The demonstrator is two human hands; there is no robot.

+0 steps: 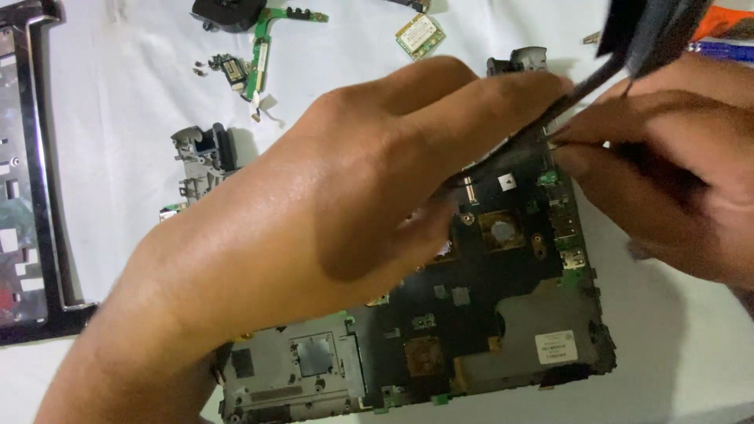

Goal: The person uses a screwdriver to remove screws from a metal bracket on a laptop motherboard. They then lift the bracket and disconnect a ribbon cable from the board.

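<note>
The left hand [338, 196] spreads over the middle of the laptop board [487, 306], fingers extended and pressing on a thin black strip [518, 141] that runs up from the board's far edge; it pins rather than closes around anything. The right hand [667, 173] comes in from the right with thumb and forefinger pinched together at the same strip, close to the board's upper right corner, though exactly what sits between the fingertips is blurred. The board lies on a white cloth [118, 118], with a small green card [419, 35], a narrow green circuit strip [259, 55] and a grey metal bracket [203, 153] well apart behind it. To do this well, I judge the left hand should keep steady downward pressure while the right pulls gently along the strip's length, not sideways, so nothing tears.
</note>
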